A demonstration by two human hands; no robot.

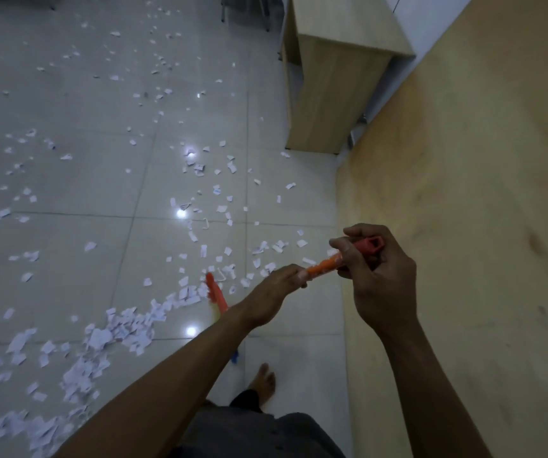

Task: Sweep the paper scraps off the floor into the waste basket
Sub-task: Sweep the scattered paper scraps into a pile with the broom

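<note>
Broom handle (pixel 324 266) slants down-left toward the paper scraps (pixel 117 328).
Left hand (pixel 274 289) grips lower, right hand (pixel 380 272) clamps its top end.

Glossy grey floor tiles (pixel 67 110) carry white paper scraps (pixel 100 338), scattered widely and heaped thick at lower left. A wooden cabinet (pixel 329 94) and a bare foot (pixel 262 381) stand on them.

My broom handle (pixel 319 268) is orange, with a redder cap at its end. The broom head (pixel 214 290) is orange-red with yellowish bristles. White paper scraps (pixel 100 338), a few with bluish marks, dot the pale grey floor (pixel 67 110), which carries a grid of thin dark lines. The cabinet (pixel 332 94) is light tan wood-grain. My shorts (pixel 249 431) are dark grey.
</note>
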